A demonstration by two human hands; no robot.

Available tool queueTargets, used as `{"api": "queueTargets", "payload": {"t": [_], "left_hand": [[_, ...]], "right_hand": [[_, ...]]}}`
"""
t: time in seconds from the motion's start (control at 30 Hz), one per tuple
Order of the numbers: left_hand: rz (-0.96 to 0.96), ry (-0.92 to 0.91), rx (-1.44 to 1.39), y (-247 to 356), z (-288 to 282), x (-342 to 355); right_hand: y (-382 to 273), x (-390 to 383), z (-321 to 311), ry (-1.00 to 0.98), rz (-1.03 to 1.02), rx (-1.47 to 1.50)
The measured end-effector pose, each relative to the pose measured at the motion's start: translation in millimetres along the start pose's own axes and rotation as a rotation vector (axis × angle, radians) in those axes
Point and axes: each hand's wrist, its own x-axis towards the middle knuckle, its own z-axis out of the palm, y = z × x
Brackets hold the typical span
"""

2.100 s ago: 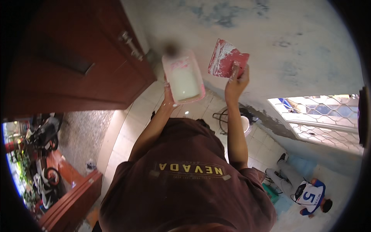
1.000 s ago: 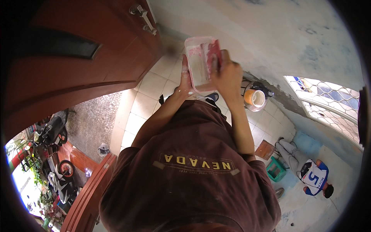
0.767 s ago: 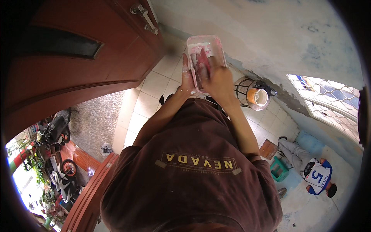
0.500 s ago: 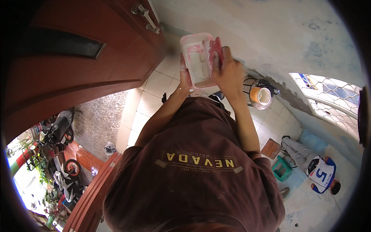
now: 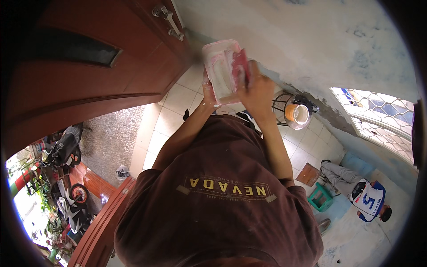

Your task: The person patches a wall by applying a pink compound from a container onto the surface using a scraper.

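My left hand (image 5: 208, 94) grips the left side of a pinkish rectangular tray (image 5: 220, 43) smeared with white paste, held out in front of my brown shirt (image 5: 218, 213). My right hand (image 5: 258, 89) is closed on a red flat spreader (image 5: 240, 64), coated in white, which sits over the tray's right side. The spreader and the fingers on it are blurred, and part of the tray is hidden behind them.
A wooden door (image 5: 89, 40) stands left, motorbikes (image 5: 66, 151) outside. Right are a patchy wall (image 5: 320, 40), grilled window (image 5: 378, 115), and orange container (image 5: 296, 114) on a black stand. A person (image 5: 364, 200) in white and blue is near a green stool (image 5: 320, 196) at lower right.
The spreader came from beside the tray into it and has swept left, then back right. The tray has shifted slightly left over the last second.
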Motion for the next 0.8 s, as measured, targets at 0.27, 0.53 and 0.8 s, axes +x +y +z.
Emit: {"api": "queueTargets", "payload": {"t": [0.27,0.53,0.8], "left_hand": [[0.014,0.164,0.118,9.7,16.5,-21.8],[0.058,0.300,0.245,11.9,8.2,-25.6],[0.010,0.211,0.222,11.0,13.7,-30.3]], "right_hand": [[-4.0,2.4,-1.3,0.017,-0.071,0.021],[-12.9,-13.3,3.2,-0.064,0.098,0.182],[-16.9,-29.0,10.9,-0.166,0.128,0.079]]}}
